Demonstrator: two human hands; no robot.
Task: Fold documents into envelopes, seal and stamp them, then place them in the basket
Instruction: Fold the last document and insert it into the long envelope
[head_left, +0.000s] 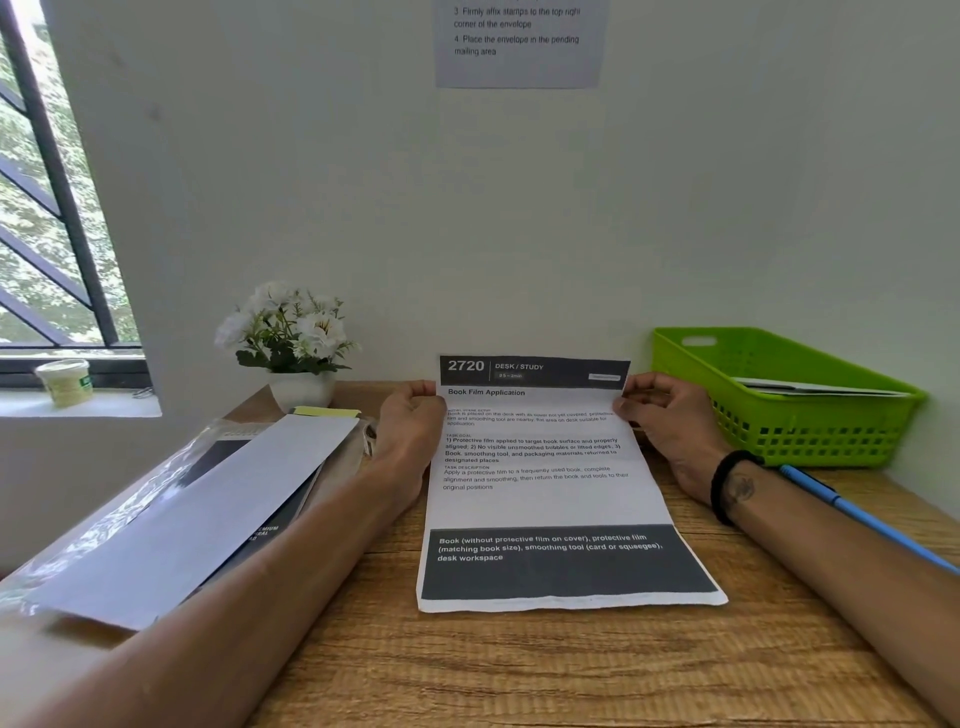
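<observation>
Your left hand (410, 415) pinches the upper left corner of the document (540, 483), fingers curled over the paper's edge; your right hand (670, 421) pinches the upper right corner in the same manner, thumb on the printed face. The far end of the document is lifted off the desk (519, 670) between both hands, while its near edge, below the dark printed band, rests on the wood. The sheet is headed "2720 DESK / STUDY" and "Book Film Application". A dark band (727, 486) circles your right wrist.

Left of the document, beyond your left forearm, a white envelope (197, 514) lies slanted on top of a clear plastic packet (104, 525) with a dark card inside. At the far end of that packet a yellow-green strip (324, 412) shows. Behind it, far left of the document, a white pot of white flowers (291, 338) stands against the wall. Right of the document a green basket (789, 400) sits on the desk, with a flat white item (810, 387) inside it. A blue pen (862, 517) lies on the desk just in front of the basket, running toward your right forearm. Above the document a printed notice (519, 41) is fixed to the wall. Far left, a small tub (65, 382) stands on the window sill (78, 408).
</observation>
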